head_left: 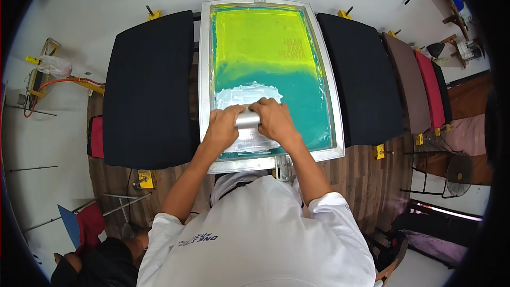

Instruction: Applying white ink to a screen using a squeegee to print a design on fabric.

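Observation:
A silver-handled screen-printing squeegee (pixel 247 119) lies across the near left part of a framed print screen (pixel 205 90). My left hand (pixel 222 126) is wrapped over the handle's left end, and my right hand (pixel 275 122) grips its right end. White ink (pixel 247 94) is spread on the mesh around the squeegee, mostly beyond it and to its left. The screen's mesh is yellow-green at the far end and teal (pixel 303 111) nearer me. Faint lettering shows at its far right. My fingers hide part of the handle; its blade is hard to make out.
Black padded boards flank the screen, one on the left (pixel 150 90) and one on the right (pixel 353 79). Beyond the right one follow a brown board (pixel 408 82) and a red board (pixel 428 89). A hinge clamp (pixel 283 169) holds the near rim. Another person's dark clothing (pixel 106 266) shows lower left.

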Demonstrator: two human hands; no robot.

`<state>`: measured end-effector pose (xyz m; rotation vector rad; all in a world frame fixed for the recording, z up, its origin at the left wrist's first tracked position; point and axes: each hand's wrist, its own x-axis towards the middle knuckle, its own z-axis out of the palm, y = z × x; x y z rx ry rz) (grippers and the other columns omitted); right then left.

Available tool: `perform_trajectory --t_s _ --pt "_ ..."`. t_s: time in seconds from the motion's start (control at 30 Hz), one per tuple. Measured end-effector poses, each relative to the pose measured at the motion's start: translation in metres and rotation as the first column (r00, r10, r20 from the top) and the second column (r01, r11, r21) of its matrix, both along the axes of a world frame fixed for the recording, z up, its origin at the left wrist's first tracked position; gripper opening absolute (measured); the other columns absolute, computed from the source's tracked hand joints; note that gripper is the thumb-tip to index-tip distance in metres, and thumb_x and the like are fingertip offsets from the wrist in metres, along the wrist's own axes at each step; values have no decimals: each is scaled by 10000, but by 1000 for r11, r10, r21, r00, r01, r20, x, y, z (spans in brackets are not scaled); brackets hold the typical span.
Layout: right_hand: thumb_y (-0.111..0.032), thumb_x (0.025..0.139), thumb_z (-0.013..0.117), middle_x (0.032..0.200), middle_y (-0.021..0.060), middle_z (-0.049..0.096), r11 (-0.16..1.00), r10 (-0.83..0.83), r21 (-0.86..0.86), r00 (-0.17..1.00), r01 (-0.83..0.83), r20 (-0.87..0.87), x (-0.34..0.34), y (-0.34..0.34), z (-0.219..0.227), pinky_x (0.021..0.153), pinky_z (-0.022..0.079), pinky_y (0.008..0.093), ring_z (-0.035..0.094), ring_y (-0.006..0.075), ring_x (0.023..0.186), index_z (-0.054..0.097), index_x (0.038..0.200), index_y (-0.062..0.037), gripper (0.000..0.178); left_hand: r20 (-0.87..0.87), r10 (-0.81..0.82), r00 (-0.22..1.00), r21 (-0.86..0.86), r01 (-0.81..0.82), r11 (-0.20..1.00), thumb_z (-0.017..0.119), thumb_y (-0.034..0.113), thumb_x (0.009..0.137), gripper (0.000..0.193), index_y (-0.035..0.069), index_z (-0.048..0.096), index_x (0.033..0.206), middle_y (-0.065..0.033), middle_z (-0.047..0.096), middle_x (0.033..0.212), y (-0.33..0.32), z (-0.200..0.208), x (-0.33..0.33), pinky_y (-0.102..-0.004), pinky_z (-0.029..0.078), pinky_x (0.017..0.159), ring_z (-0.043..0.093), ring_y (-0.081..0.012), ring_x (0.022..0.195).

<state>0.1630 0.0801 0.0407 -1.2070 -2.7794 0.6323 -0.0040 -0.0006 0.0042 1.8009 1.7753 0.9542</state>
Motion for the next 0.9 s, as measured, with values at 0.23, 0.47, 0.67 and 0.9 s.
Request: perform_trajectory --t_s 0.23,0.47,0.67,0.9 --pt "10 646 712 1161 96 631 998 60 -34 998 -60 -8 42 -75 4 859 440 465 594 305 1105 622 1193 -109 567 -93 -84 992 -162 68 984 578 -157 736 615 -4 557 1331 -219 562 1378 -90 13 40 -450 333 1067 508 -311 1332" --pt "-7 691 704 1096 82 664 999 34 -29 999 -33 41 34 -42 23 828 452 490 626 314 1050 670 1146 -118 469 -63 -117 991 -75 112 991 579 -147 741 574 33 607 1286 -184 640 1269 -47 18 26 -466 368 1026 609 -353 1141" --pt "-26 726 692 1062 110 642 994 -1 113 999 7 -50 18 -11 -10 791 466 497 626 321 1002 663 1077 -106 361 -94 -112 989 -86 104 991 560 -173 735 597 37 588 1293 -185 587 1353 -8 -4 11 -487 337 1096 560 -344 1244" --pt "32 625 724 1174 128 587 999 22 35 992 -18 -123 53 -86 -3 840 451 488 588 321 1094 599 1140 -86 543 -150 -120 981 -94 107 990 587 -165 725 676 5 526 1376 -220 527 1424 -87 5 45 -481 312 1121 464 -324 1381"
